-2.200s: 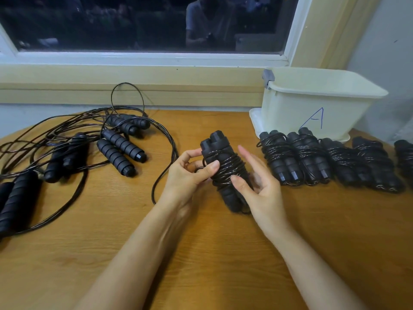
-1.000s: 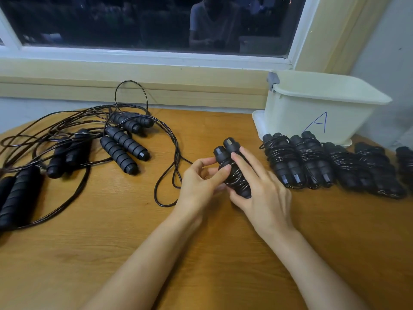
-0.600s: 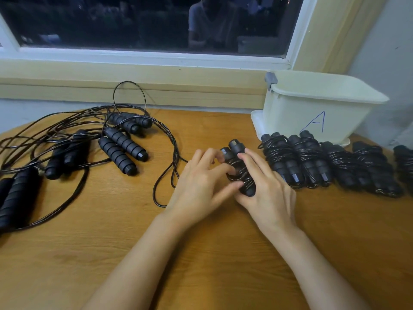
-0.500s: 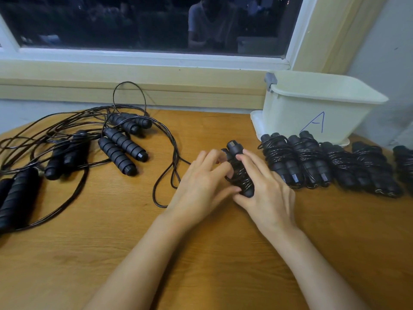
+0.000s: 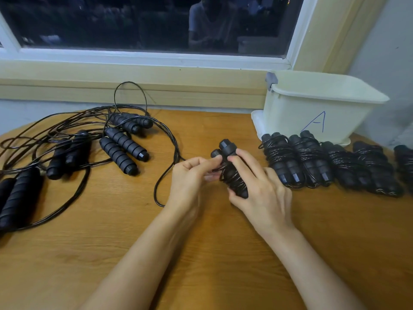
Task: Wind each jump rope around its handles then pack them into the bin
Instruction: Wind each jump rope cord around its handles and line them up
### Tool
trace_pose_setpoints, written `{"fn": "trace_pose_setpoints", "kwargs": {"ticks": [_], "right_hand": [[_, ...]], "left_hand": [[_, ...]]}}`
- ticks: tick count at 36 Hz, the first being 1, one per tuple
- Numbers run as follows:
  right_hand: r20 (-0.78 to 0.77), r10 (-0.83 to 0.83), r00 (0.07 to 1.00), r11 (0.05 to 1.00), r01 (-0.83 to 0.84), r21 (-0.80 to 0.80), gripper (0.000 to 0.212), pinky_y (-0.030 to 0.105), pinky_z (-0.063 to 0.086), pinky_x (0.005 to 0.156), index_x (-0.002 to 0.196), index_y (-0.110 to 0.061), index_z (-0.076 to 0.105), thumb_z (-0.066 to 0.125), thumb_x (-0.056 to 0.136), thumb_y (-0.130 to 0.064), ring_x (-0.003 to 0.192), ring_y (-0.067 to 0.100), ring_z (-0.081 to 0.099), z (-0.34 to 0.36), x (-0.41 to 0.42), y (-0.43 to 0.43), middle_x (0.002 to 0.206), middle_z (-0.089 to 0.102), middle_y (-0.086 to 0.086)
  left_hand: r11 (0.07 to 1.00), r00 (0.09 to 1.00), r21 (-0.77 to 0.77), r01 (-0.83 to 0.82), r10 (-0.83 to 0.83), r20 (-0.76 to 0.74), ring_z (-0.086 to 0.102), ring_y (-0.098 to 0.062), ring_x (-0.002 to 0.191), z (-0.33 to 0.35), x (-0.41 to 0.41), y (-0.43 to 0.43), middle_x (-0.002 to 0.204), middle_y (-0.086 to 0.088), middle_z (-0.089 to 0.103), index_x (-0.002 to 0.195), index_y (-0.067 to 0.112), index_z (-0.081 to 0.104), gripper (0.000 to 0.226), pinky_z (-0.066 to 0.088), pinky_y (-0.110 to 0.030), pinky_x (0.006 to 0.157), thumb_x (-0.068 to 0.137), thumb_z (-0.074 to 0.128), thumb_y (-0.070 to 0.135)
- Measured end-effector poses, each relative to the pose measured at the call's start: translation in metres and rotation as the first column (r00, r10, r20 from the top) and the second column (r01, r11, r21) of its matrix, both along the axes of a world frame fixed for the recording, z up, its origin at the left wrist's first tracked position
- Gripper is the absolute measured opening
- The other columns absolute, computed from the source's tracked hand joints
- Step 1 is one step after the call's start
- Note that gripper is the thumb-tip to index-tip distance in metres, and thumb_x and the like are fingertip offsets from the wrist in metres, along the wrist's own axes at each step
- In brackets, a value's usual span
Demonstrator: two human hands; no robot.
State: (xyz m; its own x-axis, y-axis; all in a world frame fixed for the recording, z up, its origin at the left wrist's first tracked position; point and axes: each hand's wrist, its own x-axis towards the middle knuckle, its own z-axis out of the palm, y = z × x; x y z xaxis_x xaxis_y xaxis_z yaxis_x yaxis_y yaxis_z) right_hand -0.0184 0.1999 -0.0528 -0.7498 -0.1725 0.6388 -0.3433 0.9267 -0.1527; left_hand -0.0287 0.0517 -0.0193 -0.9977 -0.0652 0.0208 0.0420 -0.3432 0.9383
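A black jump rope bundle [image 5: 231, 171], cord wound round its two handles, is held between both hands just above the wooden table [image 5: 201, 253]. My right hand [image 5: 259, 189] grips the bundle from the right, fingers curled over it. My left hand [image 5: 192, 180] pinches the cord at the bundle's left side. Several wound bundles [image 5: 330, 164] lie in a row to the right. The cream bin [image 5: 317, 108], marked with a blue A, stands behind them.
Several unwound jump ropes [image 5: 116, 148] with black ribbed handles and tangled cords sprawl over the table's left half; one cord loop [image 5: 165, 175] reaches near my left hand. A window and sill run along the back. A grey wall stands at right.
The bundle was upright in my hands, then came down toward the table near the row. My left hand went from lying flat over it to pinching the cord at its side.
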Motion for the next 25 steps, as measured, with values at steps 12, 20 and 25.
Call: {"fn": "trace_pose_setpoints", "kwargs": {"ticks": [12,20,25], "right_hand": [[0.049,-0.008,0.999,0.998,0.012,-0.067,0.074,0.025,0.047,0.053,0.136,-0.032,0.054,0.081,0.067,-0.037,0.085,0.019,0.062,0.0,0.004,-0.005,0.145,0.048,-0.021],[0.096,-0.025,0.995,0.98,0.044,-0.192,0.083,0.026,0.05,0.064,0.141,-0.037,0.044,0.082,0.067,-0.04,0.101,0.018,0.066,-0.003,0.002,0.001,0.147,0.045,-0.023],[0.097,-0.016,0.995,0.97,0.039,-0.24,0.088,0.028,0.053,0.063,0.148,-0.038,0.041,0.078,0.069,-0.045,0.101,0.017,0.068,-0.003,0.0,0.004,0.149,0.044,-0.023]], "left_hand": [[0.953,0.981,-0.262,-0.152,0.114,-0.155,0.065,-0.012,0.069,-0.012,-0.007,-0.007,0.069,-0.003,0.07,0.069,0.01,0.068,0.016,0.054,-0.025,0.071,0.084,0.076,0.014],[0.713,0.75,-0.561,-0.421,-0.074,-0.657,0.062,-0.016,0.093,-0.023,-0.01,-0.004,0.095,0.001,0.067,0.081,0.01,0.07,0.016,0.047,-0.022,0.085,0.082,0.076,0.025],[0.638,0.634,-0.603,-0.479,-0.223,-0.74,0.06,-0.016,0.092,-0.025,-0.008,-0.002,0.095,-0.005,0.068,0.08,0.001,0.068,0.022,0.043,-0.019,0.087,0.087,0.072,0.021]]}}
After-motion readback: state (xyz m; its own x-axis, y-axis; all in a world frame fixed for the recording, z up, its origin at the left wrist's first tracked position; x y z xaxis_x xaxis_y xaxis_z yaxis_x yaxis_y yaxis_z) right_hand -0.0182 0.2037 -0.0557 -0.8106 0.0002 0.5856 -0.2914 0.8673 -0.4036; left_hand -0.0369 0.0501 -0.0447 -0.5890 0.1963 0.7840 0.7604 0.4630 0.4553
